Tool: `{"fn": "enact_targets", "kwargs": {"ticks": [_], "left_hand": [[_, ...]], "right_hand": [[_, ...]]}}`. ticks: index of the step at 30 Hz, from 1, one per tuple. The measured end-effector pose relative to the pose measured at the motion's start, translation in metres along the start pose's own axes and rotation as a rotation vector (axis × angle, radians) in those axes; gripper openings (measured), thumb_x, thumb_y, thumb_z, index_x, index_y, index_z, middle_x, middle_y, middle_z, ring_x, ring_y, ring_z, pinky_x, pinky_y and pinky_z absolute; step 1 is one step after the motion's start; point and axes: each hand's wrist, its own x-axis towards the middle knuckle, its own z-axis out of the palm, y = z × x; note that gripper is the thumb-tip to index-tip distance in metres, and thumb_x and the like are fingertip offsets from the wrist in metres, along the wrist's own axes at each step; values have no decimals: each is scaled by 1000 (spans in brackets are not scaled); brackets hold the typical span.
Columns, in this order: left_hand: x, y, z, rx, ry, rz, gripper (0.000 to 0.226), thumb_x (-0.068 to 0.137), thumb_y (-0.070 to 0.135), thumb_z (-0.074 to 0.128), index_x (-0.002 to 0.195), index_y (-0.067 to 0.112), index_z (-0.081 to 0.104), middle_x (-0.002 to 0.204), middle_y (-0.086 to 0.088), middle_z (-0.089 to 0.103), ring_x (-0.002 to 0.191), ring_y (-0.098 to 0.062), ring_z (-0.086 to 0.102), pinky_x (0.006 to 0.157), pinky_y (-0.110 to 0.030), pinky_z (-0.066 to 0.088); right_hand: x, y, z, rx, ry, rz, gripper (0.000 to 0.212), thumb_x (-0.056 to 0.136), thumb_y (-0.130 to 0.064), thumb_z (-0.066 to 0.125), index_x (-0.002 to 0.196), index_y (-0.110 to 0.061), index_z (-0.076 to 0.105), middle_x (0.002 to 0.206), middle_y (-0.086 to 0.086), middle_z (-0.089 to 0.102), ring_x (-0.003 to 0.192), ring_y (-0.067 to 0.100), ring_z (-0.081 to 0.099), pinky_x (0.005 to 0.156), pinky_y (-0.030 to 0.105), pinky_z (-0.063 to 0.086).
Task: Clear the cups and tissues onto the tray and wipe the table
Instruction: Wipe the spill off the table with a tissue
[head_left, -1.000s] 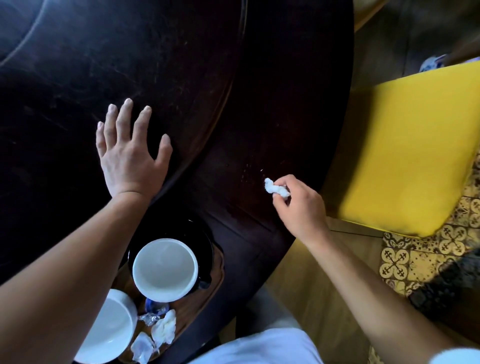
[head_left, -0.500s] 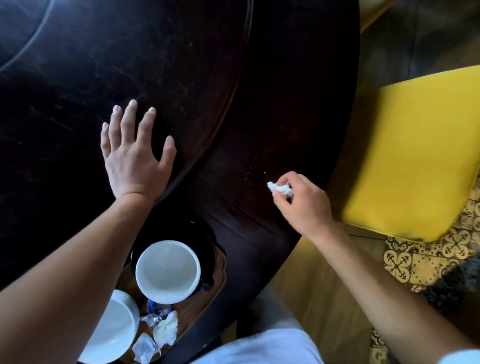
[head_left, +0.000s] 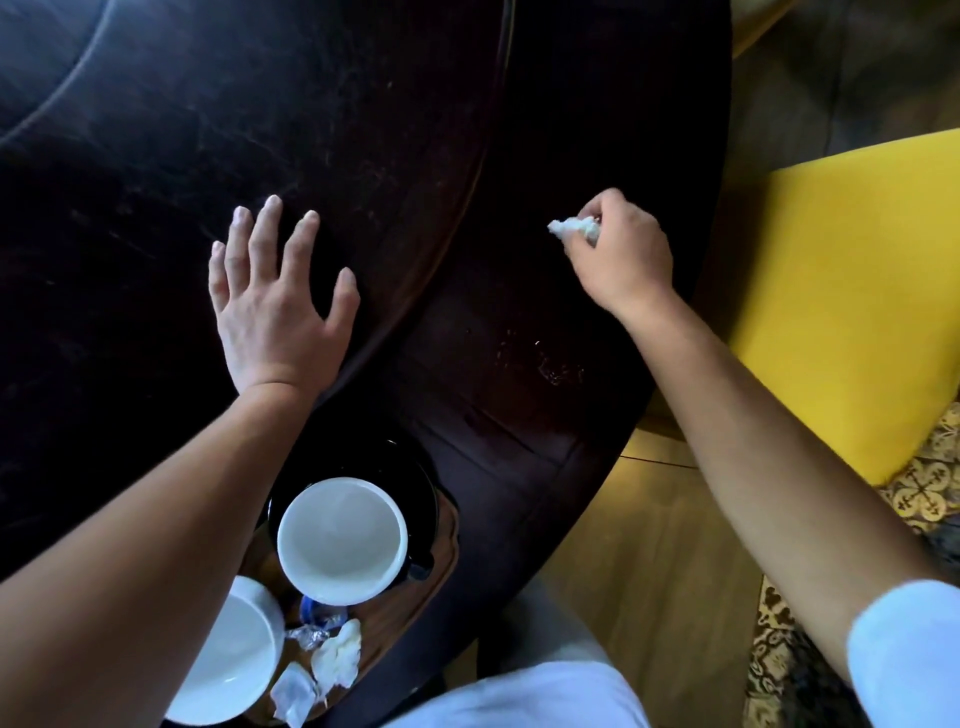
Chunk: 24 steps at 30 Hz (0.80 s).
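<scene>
My right hand (head_left: 621, 260) pinches a small crumpled white tissue (head_left: 571, 228) against the dark round table (head_left: 363, 156), far right near its edge. Wet specks (head_left: 550, 364) glint on the wood below that hand. My left hand (head_left: 275, 306) lies flat on the table with fingers spread, holding nothing. At the near edge a wooden tray (head_left: 447, 530) carries a white cup (head_left: 343, 538) on a black saucer (head_left: 415, 473), a second white cup (head_left: 228, 660) partly under my left forearm, crumpled tissues (head_left: 337, 657) and small wrappers (head_left: 317, 629).
A yellow cushioned chair (head_left: 857, 291) stands close to the table's right edge. Wooden floor (head_left: 649, 545) and a patterned rug (head_left: 919, 488) lie below right. A raised round centre section (head_left: 208, 130) covers the table's left and middle.
My right hand has slid the tissue up and to the right across the table, away from me, uncovering the wet specks. My left hand stays flat in place.
</scene>
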Motion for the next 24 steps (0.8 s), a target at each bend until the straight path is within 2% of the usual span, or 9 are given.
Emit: {"fn": "enact_targets", "kwargs": {"ticks": [6, 10, 16, 20, 22, 24], "left_hand": [[0, 0, 0, -1, -1, 1, 61, 100, 51, 44, 155, 24, 38, 169, -1, 21, 158, -24, 9, 127, -46, 3], [0, 0, 0, 5, 0, 1, 61, 100, 51, 44, 155, 25, 39, 169, -1, 21, 158, -24, 9, 127, -46, 3], [1, 0, 1, 7, 19, 8, 62, 100, 52, 43, 155, 25, 39, 169, -1, 23, 157, -25, 11, 127, -44, 3], [0, 0, 0, 8, 15, 4, 62, 99, 52, 43, 155, 25, 39, 169, -1, 22, 157, -25, 11, 127, -44, 3], [0, 0, 0, 6, 17, 7, 61, 100, 51, 44, 155, 25, 39, 169, -1, 22, 157, -25, 11, 127, -44, 3], [-1, 0, 0, 7, 19, 7, 61, 100, 51, 45, 155, 25, 40, 169, -1, 22, 157, -25, 11, 127, -45, 4]], "right_hand": [[-80, 4, 20, 59, -71, -111, 19, 92, -33, 64, 101, -17, 59, 95, 1, 66, 81, 28, 66, 65, 41, 52], [-123, 4, 24, 64, -177, -150, 17, 91, -32, 68, 97, -19, 58, 90, -5, 66, 78, 23, 66, 64, 40, 54], [-80, -7, 18, 200, -16, -152, 21, 89, -28, 69, 106, -18, 61, 86, -5, 65, 75, 20, 65, 63, 36, 52], [-51, -19, 24, 126, -120, -211, 14, 91, -33, 66, 101, -24, 63, 90, -6, 66, 82, 17, 65, 67, 33, 49], [-57, -18, 25, 92, -175, -235, 14, 91, -33, 65, 102, -25, 64, 88, -6, 63, 81, 18, 63, 65, 31, 44], [-76, -13, 23, 90, -225, -266, 16, 89, -34, 65, 102, -26, 65, 86, -7, 61, 81, 19, 63, 65, 33, 47]]}}
